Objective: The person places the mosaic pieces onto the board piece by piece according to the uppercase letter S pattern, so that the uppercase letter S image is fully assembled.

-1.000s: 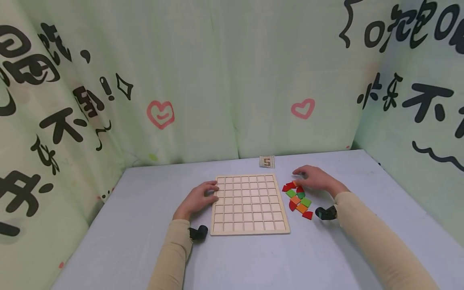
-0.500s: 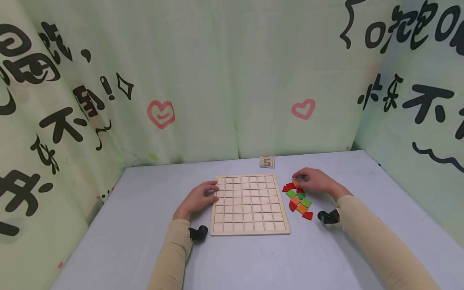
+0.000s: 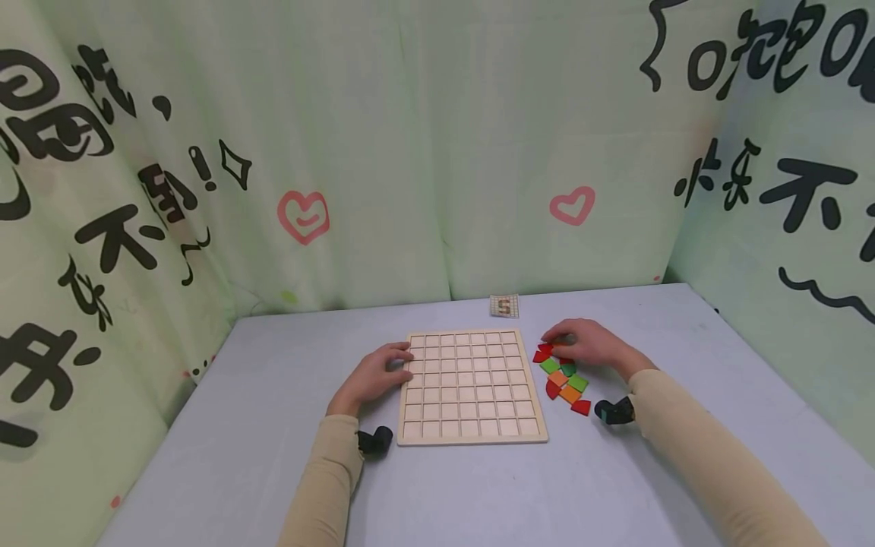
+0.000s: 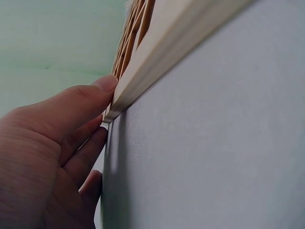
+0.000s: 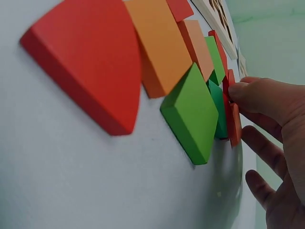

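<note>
Near the table's far edge our board lies unfilled, left hand spread against it; blocks beside it await placing. Our right hand, grip narrow, may hold one; we can't tell.

L hand: thumb splayed | R hand: part-curled | arms fwd

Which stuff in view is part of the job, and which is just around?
Likely part of the job:
gridded wooden board, left hand touching it
red, orange and green blocks, right hand at them

Apparently just around:
small patterned card, untouched, role unclear
printed curtain
</note>
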Motion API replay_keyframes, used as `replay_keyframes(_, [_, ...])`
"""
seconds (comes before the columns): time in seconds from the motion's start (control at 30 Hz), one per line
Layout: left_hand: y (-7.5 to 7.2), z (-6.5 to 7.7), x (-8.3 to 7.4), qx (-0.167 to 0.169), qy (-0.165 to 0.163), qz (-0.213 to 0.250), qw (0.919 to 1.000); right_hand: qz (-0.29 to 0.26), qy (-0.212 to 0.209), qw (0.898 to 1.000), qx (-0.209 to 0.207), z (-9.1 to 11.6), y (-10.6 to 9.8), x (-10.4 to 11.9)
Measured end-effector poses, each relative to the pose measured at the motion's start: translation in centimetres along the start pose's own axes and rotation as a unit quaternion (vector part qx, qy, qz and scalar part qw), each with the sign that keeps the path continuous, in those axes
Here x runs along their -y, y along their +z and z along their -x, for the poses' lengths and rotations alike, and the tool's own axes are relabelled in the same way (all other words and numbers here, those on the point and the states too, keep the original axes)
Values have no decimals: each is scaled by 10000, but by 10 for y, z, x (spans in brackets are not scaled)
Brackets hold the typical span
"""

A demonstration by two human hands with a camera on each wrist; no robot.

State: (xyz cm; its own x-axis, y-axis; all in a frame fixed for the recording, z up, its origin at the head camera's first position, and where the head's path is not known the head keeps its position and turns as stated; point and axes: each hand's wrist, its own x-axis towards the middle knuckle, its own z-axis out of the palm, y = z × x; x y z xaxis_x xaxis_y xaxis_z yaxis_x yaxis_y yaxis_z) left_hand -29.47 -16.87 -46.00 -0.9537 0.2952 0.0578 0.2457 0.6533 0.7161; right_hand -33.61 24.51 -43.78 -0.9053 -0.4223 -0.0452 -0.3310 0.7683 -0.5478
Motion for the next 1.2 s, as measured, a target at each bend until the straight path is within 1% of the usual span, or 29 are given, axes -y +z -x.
replay_keyframes(0.17, [1, 0, 1, -47, 16, 30, 10000, 16, 101, 9999, -36, -4, 2, 0])
replay_keyframes(0.3, [1, -1, 4, -20, 9, 51, 10000, 55, 133, 9999, -19, -7, 3, 1])
replay_keyframes(0.43, [2, -1, 5, -7, 63, 38, 10000, 205, -28, 9998, -27, -8, 3, 2])
replay_keyframes(0.5, [1, 0, 5, -10, 96, 24, 10000, 326, -120, 9994, -83, -9, 3, 3])
replay_keyframes(0.57, [1, 0, 4, -2, 106, 23, 9999, 462, -124, 9987, -180, -10, 4, 5])
replay_keyframes(0.63, [0, 0, 4, 3, 107, 25, 9999, 568, -31, 9980, -290, -12, 6, 7])
replay_keyframes(0.77, [0, -1, 4, 16, 92, -3, 10000, 616, 394, 9963, -443, -16, 10, 10])
replay_keyframes(0.83, [0, -2, 4, 11, 93, -42, 9999, 608, 516, 9958, -454, -18, 11, 11])
replay_keyframes(0.9, [0, -2, 4, 35, 85, -67, 9999, 602, 575, 9956, -438, -20, 12, 13])
replay_keyframes(1.07, [0, -2, 2, 52, 82, -59, 9999, 619, 474, 9962, -389, -22, 12, 15])
replay_keyframes(1.2, [1, -2, 3, 39, 44, -63, 10000, 693, 672, 9941, -499, -20, 11, 16])
